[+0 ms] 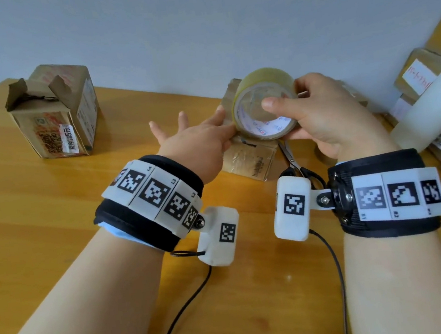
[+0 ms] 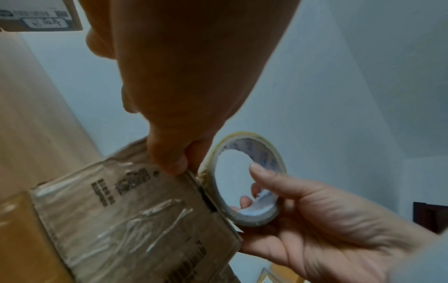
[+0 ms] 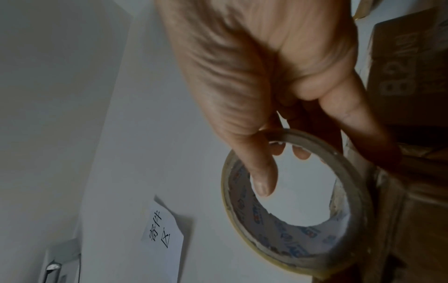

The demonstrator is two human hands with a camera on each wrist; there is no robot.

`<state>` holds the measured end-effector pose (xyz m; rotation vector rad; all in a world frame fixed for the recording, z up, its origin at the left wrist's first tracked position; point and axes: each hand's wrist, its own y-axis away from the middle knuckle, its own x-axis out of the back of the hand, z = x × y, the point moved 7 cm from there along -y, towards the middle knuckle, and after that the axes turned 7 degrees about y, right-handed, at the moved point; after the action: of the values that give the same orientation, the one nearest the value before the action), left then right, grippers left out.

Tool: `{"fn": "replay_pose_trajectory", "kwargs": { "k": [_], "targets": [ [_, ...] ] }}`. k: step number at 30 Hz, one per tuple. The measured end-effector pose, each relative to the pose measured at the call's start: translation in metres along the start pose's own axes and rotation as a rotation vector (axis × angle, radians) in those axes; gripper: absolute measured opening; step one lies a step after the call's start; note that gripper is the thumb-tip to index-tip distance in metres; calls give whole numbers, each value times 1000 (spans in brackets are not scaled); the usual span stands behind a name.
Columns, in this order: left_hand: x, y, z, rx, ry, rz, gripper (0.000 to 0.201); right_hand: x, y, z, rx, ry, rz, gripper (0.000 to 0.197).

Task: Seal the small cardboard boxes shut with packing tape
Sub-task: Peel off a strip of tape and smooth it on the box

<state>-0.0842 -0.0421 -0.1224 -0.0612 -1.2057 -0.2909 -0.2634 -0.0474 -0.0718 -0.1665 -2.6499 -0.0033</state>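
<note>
Cardboard, brown and already skinned with clear wrinkled tape: the small cardboard box lies on the wooden surface between my two hands. Right hand grip is closed on the yellowish roll of clear packing tape, thumb across the core, fingers curled round the rim, roll touching the box's far edge. Left hand pinches at that same box edge with thumb and forefinger; other fingers spread. I judge the tape end is being anchored here. To do it well: press the end down firmly, pull the roll straight across the seam, keep tension even. Black-handled scissors lie just beside. Another open-flapped box stands well apart, unsealed.
</note>
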Motion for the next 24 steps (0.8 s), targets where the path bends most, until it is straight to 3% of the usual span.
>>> {"fn": "replay_pose_trajectory", "kwargs": {
  "k": [10,13,16,20,24],
  "targets": [
    [18,3,-9,172,-178,88,64,1,1,8,-50,58,-35,58],
    [27,5,-24,246,-224,115,53,3,5,17,-113,330,-84,36],
    [25,5,-13,154,-270,162,66,-1,8,27,-179,451,-154,17],
    [18,3,4,32,-252,200,66,-7,7,36,-244,363,-221,43],
    [17,1,5,32,-212,203,60,-18,10,35,-314,282,-302,30]
  ]
}}
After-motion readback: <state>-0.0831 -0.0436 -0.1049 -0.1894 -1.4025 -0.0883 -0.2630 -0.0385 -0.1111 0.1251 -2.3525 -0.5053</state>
